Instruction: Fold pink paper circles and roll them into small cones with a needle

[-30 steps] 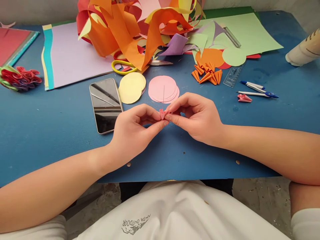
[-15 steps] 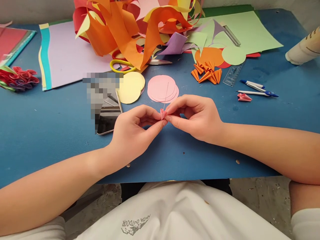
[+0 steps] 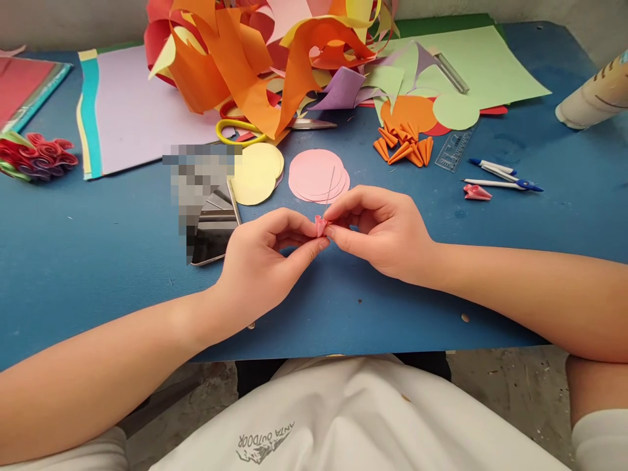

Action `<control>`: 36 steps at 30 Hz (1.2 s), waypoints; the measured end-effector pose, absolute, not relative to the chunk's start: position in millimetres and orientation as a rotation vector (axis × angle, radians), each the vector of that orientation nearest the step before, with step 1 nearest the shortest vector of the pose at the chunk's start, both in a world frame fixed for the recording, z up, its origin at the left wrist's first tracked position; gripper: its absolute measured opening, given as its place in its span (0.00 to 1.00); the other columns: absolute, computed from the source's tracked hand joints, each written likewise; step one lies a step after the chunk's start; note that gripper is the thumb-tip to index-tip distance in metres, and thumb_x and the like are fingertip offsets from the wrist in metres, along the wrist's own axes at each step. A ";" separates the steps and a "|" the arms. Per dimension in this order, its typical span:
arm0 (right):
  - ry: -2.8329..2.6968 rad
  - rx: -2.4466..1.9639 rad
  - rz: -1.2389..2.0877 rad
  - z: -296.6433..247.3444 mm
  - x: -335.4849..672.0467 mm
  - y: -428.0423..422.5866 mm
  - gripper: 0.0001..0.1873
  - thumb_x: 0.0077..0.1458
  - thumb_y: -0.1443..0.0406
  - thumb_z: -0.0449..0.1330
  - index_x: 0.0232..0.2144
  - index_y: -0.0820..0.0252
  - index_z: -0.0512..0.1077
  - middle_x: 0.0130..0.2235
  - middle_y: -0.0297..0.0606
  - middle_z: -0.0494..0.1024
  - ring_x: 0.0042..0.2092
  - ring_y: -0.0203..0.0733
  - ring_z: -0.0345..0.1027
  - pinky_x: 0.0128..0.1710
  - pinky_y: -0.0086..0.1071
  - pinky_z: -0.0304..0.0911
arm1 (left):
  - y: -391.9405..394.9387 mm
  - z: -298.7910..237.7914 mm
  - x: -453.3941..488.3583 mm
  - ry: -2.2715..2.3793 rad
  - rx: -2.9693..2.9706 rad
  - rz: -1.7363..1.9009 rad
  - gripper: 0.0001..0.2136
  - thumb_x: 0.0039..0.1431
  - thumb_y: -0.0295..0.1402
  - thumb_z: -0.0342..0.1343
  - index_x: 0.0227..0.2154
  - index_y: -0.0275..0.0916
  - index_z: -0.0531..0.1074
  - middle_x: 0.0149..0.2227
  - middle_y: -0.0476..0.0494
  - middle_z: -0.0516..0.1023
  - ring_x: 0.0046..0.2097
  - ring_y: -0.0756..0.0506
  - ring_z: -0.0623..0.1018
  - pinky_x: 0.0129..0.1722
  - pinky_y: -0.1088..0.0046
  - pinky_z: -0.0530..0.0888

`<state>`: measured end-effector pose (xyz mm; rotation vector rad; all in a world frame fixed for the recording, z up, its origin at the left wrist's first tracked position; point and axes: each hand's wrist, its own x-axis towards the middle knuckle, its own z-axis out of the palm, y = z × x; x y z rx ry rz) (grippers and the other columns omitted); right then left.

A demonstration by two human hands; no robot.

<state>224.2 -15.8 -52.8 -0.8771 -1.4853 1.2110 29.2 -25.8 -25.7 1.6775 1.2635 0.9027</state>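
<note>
A small rolled pink paper piece (image 3: 320,226) is pinched between both my hands, above the blue table. My left hand (image 3: 262,261) grips its left side with thumb and forefinger. At its right side, my right hand (image 3: 387,232) closes thumb and forefinger on it. A thin needle-like rod (image 3: 330,186) sticks up from between the fingertips; its lower end is hidden. Just behind lies a stack of pink paper circles (image 3: 314,171), with yellow paper circles (image 3: 255,173) to its left. Another pink rolled piece (image 3: 477,192) rests at the right, by the pens.
Scissors (image 3: 240,131) lie under a heap of orange paper scraps (image 3: 226,65). Orange paper cones (image 3: 405,145), a clear ruler (image 3: 454,150) and pens (image 3: 505,176) are to the right. A partly pixelated phone (image 3: 210,242) sits beside my left hand. A bottle (image 3: 593,98) stands at far right.
The rod's top leans slightly more to the right, and the pink paper piece is turned a little in my fingertips. Both hands stay almost in place; the view has shifted slightly.
</note>
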 end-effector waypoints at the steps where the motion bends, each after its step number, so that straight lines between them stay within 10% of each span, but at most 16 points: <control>1: -1.488 -0.880 1.207 -53.0 224.4 -15.8 0.05 0.56 0.66 0.70 0.36 0.59 0.79 0.37 0.35 0.84 0.38 0.39 0.78 0.41 0.35 0.76 | -25.6 -26.0 28.9 1.249 1.687 0.906 0.04 0.57 0.31 0.69 0.33 0.42 0.79 0.35 0.51 0.86 0.37 0.48 0.85 0.42 0.74 0.84; 17: -1.679 -0.781 0.912 -54.1 224.6 -17.9 0.02 0.57 0.69 0.71 0.34 0.60 0.81 0.33 0.37 0.83 0.36 0.39 0.77 0.37 0.34 0.73 | -21.6 -27.6 25.4 1.189 1.812 0.855 0.06 0.56 0.26 0.67 0.30 0.40 0.75 0.30 0.53 0.82 0.32 0.52 0.81 0.37 0.79 0.81; 24: -1.488 -0.631 1.295 -58.4 227.5 -5.7 0.20 0.45 0.68 0.79 0.41 0.60 0.80 0.38 0.35 0.79 0.38 0.34 0.71 0.39 0.31 0.72 | -18.1 -23.6 26.7 1.022 1.588 0.890 0.08 0.54 0.25 0.70 0.27 0.39 0.76 0.30 0.53 0.82 0.33 0.54 0.81 0.36 0.83 0.81; 36: -1.455 -0.687 1.452 -53.4 229.3 -2.7 0.19 0.42 0.57 0.81 0.28 0.60 0.77 0.30 0.33 0.78 0.33 0.36 0.70 0.35 0.32 0.70 | -11.4 -26.3 27.0 0.930 1.444 0.861 0.09 0.52 0.22 0.72 0.27 0.38 0.77 0.29 0.54 0.81 0.31 0.56 0.80 0.31 0.87 0.78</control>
